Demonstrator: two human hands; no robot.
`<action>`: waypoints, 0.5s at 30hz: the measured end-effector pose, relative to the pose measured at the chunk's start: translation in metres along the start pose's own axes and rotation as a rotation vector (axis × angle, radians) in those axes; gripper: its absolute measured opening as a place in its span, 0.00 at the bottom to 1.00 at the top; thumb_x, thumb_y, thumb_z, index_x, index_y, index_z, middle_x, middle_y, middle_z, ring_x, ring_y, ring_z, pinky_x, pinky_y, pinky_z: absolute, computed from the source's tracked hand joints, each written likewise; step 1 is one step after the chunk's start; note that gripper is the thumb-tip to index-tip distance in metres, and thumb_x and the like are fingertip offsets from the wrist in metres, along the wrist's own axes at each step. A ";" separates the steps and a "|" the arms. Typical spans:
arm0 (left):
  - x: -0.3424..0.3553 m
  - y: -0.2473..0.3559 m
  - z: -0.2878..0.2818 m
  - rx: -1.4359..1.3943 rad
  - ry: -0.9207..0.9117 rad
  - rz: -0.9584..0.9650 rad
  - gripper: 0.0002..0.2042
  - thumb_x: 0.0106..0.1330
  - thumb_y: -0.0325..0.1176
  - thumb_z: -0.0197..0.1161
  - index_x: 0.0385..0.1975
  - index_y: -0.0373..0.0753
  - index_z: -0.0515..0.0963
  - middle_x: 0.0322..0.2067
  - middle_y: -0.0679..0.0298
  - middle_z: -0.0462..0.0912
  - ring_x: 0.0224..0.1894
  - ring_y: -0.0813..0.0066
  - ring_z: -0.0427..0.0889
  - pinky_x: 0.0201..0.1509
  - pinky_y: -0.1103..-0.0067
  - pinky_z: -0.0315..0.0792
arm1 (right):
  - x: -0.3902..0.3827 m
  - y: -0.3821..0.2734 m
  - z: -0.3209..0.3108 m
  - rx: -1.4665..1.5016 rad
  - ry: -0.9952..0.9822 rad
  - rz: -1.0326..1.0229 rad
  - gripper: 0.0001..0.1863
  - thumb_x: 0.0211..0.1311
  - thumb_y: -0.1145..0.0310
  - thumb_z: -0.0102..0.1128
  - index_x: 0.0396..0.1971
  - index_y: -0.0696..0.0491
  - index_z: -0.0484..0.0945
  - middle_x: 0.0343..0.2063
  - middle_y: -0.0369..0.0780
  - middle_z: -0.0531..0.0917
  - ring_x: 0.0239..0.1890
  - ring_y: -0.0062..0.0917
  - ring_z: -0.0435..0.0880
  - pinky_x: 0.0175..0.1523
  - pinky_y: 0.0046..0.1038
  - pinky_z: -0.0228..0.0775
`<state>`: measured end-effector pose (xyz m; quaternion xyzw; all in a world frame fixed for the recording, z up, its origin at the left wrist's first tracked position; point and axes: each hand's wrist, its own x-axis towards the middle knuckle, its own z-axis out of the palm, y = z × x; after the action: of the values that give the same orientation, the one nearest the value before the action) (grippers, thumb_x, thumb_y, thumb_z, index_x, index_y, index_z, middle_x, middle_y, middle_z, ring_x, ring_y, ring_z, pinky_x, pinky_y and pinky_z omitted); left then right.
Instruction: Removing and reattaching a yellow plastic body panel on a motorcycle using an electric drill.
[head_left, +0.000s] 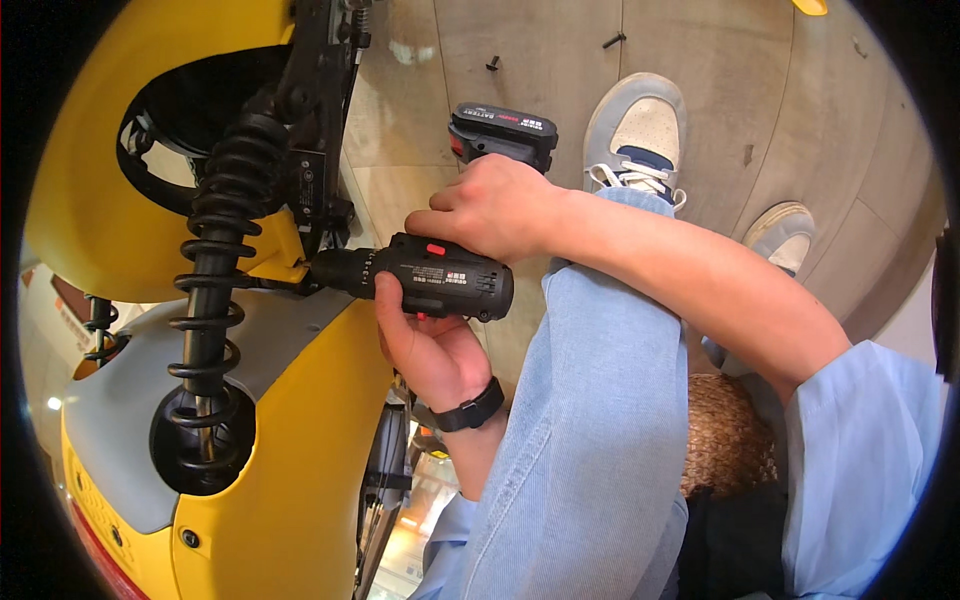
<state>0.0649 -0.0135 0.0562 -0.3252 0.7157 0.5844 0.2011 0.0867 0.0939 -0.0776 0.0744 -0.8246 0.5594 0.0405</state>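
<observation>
Head view: left fingers (392, 305) and right fingers (435, 221) hold a black, red-accented drill (445, 280).

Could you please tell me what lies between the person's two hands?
In the head view, the body of the black drill lies between the right hand and the left hand, both touching the drill.
</observation>
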 end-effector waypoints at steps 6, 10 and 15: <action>0.003 -0.004 0.005 -0.111 -0.017 0.030 0.21 0.71 0.45 0.59 0.53 0.35 0.74 0.47 0.60 0.80 0.49 0.70 0.80 0.52 0.72 0.76 | 0.010 0.005 -0.019 -0.184 0.050 -0.103 0.14 0.49 0.64 0.62 0.39 0.47 0.78 0.21 0.35 0.79 0.24 0.32 0.83 0.29 0.34 0.74; 0.005 -0.004 0.011 -0.111 -0.036 0.036 0.22 0.69 0.46 0.60 0.56 0.36 0.72 0.50 0.59 0.79 0.52 0.69 0.78 0.57 0.70 0.73 | 0.021 0.011 -0.027 -0.240 0.002 -0.182 0.13 0.52 0.63 0.60 0.39 0.46 0.77 0.22 0.33 0.80 0.26 0.28 0.84 0.31 0.30 0.73; 0.010 -0.008 0.015 -0.160 0.032 0.035 0.26 0.69 0.48 0.58 0.59 0.36 0.70 0.55 0.57 0.77 0.57 0.64 0.76 0.61 0.66 0.70 | 0.017 0.009 -0.029 -0.391 0.109 -0.220 0.19 0.54 0.64 0.58 0.47 0.49 0.78 0.23 0.30 0.79 0.26 0.21 0.81 0.30 0.24 0.66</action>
<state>0.0625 -0.0023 0.0406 -0.3372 0.6755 0.6377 0.1528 0.0683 0.1230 -0.0730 0.1244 -0.9007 0.3844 0.1596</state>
